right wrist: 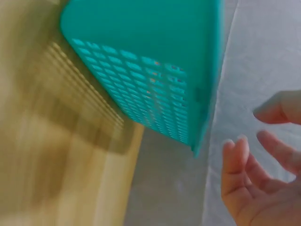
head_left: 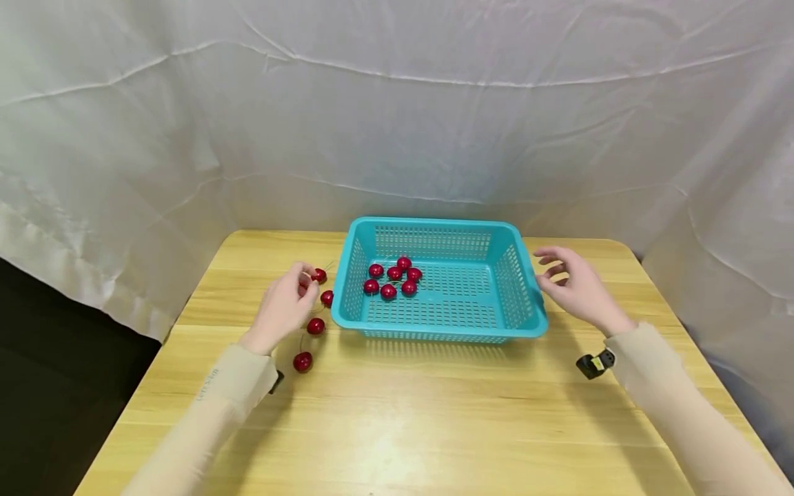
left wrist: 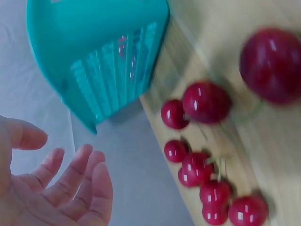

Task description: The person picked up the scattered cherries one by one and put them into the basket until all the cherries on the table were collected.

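Note:
A turquoise perforated plastic basket [head_left: 434,325] stands on the wooden table, with several red cherries [head_left: 388,292] grouped in its left half. Left of it, my left hand [head_left: 287,301] hovers over loose cherries [head_left: 302,362] with thin green stems, partly covering some of them. Its fingers are relaxed and bent, with nothing between them; the left wrist view shows this hand [left wrist: 61,183] apart from the fruit. Beside the basket's right rim is my right hand [head_left: 577,284]. In the right wrist view, its loosely bent fingers [right wrist: 235,162] hold nothing and stand apart from the rim.
Under everything lies a light wooden tabletop [head_left: 397,413]. A pale cloth curtain [head_left: 397,138] hangs behind the table and along its sides. Something black [head_left: 62,372] fills the lower left beyond the table edge. A small black device [head_left: 595,364] sits at the right wrist.

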The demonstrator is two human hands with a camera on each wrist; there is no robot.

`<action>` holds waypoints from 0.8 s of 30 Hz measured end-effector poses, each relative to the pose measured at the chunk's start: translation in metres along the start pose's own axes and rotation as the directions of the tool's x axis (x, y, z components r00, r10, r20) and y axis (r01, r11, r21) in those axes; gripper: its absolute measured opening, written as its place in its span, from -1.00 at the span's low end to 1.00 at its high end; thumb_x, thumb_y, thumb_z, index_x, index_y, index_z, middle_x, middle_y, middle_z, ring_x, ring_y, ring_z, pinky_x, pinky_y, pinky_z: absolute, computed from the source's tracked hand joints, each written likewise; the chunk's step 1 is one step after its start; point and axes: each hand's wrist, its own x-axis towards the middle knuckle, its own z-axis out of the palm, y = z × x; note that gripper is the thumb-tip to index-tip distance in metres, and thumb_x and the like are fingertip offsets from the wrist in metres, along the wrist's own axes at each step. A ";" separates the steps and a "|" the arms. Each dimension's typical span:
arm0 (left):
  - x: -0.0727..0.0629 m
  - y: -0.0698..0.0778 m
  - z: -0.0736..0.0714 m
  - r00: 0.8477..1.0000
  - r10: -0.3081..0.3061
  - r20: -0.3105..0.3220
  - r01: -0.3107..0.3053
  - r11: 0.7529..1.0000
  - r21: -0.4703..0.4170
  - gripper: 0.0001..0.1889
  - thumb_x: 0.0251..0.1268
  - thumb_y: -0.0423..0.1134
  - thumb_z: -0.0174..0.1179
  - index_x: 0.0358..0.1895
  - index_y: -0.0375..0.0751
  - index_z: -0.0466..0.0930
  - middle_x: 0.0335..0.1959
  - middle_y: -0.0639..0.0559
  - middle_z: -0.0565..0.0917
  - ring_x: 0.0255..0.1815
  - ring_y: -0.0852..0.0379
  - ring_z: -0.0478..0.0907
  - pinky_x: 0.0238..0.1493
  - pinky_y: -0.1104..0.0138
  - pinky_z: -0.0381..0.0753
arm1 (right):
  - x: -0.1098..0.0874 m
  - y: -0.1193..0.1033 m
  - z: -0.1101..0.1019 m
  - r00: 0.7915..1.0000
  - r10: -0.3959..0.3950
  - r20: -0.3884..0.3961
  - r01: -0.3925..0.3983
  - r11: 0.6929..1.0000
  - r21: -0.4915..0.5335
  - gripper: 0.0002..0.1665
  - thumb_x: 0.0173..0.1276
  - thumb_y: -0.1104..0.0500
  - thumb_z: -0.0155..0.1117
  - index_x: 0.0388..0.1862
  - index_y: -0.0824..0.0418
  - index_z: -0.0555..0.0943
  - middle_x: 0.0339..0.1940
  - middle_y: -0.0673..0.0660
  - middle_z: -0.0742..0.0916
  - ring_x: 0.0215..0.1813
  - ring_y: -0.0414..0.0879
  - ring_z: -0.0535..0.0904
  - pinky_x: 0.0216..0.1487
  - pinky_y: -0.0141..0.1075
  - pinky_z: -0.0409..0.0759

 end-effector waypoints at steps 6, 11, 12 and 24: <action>-0.006 -0.022 -0.024 0.999 -0.024 0.034 0.022 0.997 0.069 -0.65 0.43 -0.24 -0.03 0.20 -0.26 0.43 -0.07 -0.23 0.67 -0.17 -0.08 0.61 -0.19 0.13 0.56 | -0.018 0.006 0.011 0.991 0.104 -0.083 -0.098 0.992 0.077 -0.44 0.43 0.21 0.22 0.38 0.29 0.41 0.04 0.35 0.61 -0.25 -0.43 0.51 -0.33 -0.49 0.57; -0.017 -0.040 -0.040 0.994 -0.058 0.092 0.046 0.991 0.122 -0.56 0.40 -0.26 0.01 0.29 -0.35 0.38 0.02 -0.36 0.62 -0.12 -0.17 0.61 -0.16 0.03 0.62 | -0.033 0.012 0.014 0.971 0.231 -0.057 -0.218 0.961 0.167 -0.28 0.48 0.09 0.20 0.51 0.27 0.23 0.14 0.39 0.56 -0.22 -0.47 0.50 -0.32 -0.46 0.57; -0.019 -0.042 -0.042 0.993 -0.063 0.100 0.050 0.990 0.133 -0.55 0.40 -0.26 0.02 0.29 -0.36 0.37 0.05 -0.39 0.60 -0.08 -0.21 0.61 -0.13 -0.01 0.62 | -0.036 0.013 0.015 0.967 0.253 -0.043 -0.241 0.953 0.186 -0.24 0.49 0.06 0.19 0.54 0.27 0.18 0.15 0.38 0.54 -0.22 -0.47 0.51 -0.31 -0.46 0.58; -0.035 -0.065 -0.034 0.948 -0.196 0.250 0.134 0.960 0.246 -0.36 0.37 -0.10 0.17 0.40 -0.37 0.27 0.25 -0.52 0.40 0.13 -0.42 0.52 0.07 -0.29 0.54 | -0.048 0.018 0.029 0.950 0.309 0.039 -0.304 0.894 0.329 -0.09 0.53 0.08 0.16 0.63 0.25 -0.10 0.01 0.13 0.56 -0.32 -0.41 0.64 -0.30 -0.36 0.66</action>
